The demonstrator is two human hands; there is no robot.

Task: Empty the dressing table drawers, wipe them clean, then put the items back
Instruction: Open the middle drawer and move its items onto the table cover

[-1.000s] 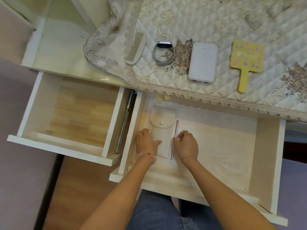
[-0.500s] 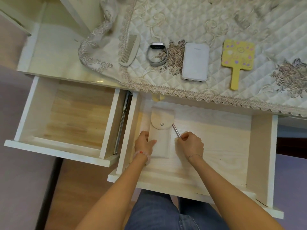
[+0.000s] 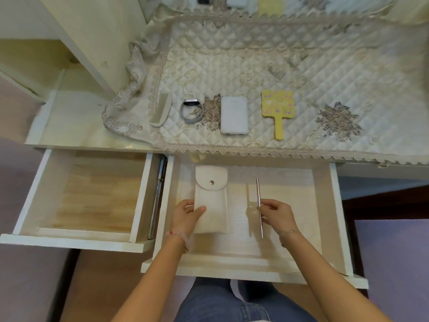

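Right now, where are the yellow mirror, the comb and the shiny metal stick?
yellow mirror [image 3: 277, 108]: head view, middle of its square face.
comb [image 3: 160, 111]: head view, middle of its body.
metal stick [image 3: 258, 190]: head view, upper part of its shaft.

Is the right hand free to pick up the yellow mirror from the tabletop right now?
Probably not yet: the right hand pinches the metal rod. Nothing stands between it and the yellow mirror, though.
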